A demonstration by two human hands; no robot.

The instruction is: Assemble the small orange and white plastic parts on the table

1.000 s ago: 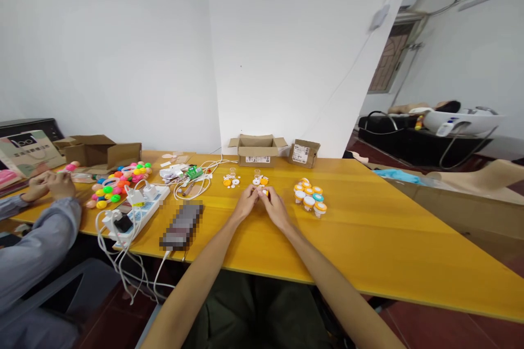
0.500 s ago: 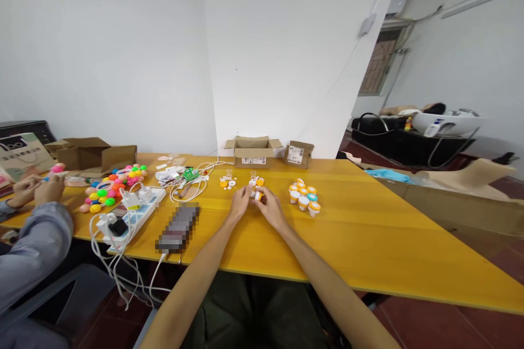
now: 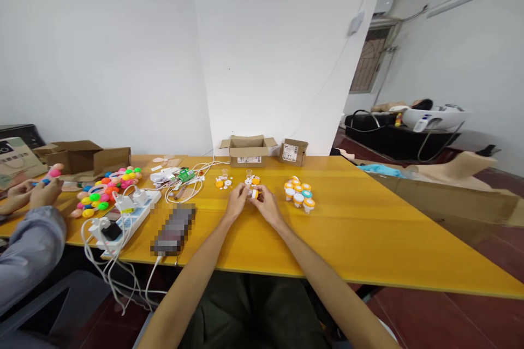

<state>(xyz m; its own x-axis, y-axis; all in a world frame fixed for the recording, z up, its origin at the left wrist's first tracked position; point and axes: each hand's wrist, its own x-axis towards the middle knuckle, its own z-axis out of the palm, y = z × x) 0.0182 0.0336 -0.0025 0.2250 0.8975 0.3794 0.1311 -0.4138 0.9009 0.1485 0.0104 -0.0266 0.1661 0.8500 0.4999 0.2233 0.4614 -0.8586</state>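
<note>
No text can be read

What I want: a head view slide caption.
Left hand and right hand hold a white-and-orange piece before an open cardboard box.

COLOUR REFERENCE

Table (image 3: 388, 229): yellow-orange. Open carton (image 3: 245, 152): brown, label (image 3: 249, 160) white. In front of the carton: held piece (image 3: 254, 194), white and orange. Front right of the carton: capped pieces (image 3: 298, 197), white and orange, one teal. Front left of the carton: power strip (image 3: 135, 219), white and blue. Behind the carton: wall (image 3: 278, 38), white.
</note>
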